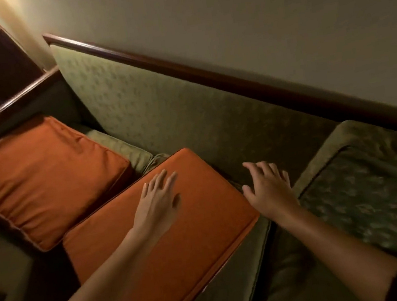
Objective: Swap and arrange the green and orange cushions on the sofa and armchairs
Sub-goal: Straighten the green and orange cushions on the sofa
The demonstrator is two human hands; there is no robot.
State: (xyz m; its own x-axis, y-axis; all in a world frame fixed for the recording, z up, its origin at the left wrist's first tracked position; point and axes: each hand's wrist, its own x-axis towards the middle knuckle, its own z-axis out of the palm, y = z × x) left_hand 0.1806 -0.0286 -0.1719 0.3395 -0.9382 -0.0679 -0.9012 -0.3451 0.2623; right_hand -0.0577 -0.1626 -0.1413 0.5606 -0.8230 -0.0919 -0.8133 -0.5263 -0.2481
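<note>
On the green sofa, the flat orange cushion lay under the left hand, fingers spread wide, while the right hand, loosely open at its three o'clock edge, held nothing, so a one-sided push could have skewed it toward the second orange cushion at ten o'clock.

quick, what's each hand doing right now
Left hand: open, fingers straight, resting flat on the long orange cushion.
Right hand: open, fingers spread, beside that cushion's right end, holding nothing.
</note>
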